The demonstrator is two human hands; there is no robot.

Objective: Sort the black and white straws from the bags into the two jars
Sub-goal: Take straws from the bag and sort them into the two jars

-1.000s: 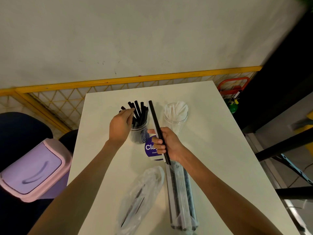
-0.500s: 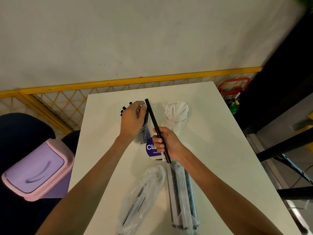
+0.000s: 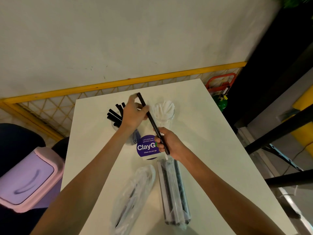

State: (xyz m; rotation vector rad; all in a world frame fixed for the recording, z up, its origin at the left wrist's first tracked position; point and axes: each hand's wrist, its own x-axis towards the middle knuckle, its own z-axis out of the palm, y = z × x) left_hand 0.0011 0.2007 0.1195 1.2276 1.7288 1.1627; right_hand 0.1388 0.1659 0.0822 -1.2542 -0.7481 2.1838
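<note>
- While both hands share one black straw, it hangs tilted above the table, tip at 11 o'clock, butt at 5 o'clock, crossing between the two jars
- Handling, my read: very light, fairly stiff plastic tube; smooth, so a bit slippery; kinks if squeezed; take it lightly near one end or mid-shaft, never crush it
- Right hand: fingers wrapped round the straw's lower end; forearm comes in from 5 o'clock, wrist low
- Left hand: reaches in from 7 o'clock, back of hand up; thumb and fingertips pinch the straw's upper part, above the black-straw jar
- Black-straw jar at 11 o'clock on the table, several black ones standing in it; white-straw jar at 12 o'clock, near it, packed with white ones
- Bags at 6 o'clock: crumpled bag and straight bag side by side; straws left in both, so sorting not done
- Likely next: lower this one into the black-straw jar
</note>
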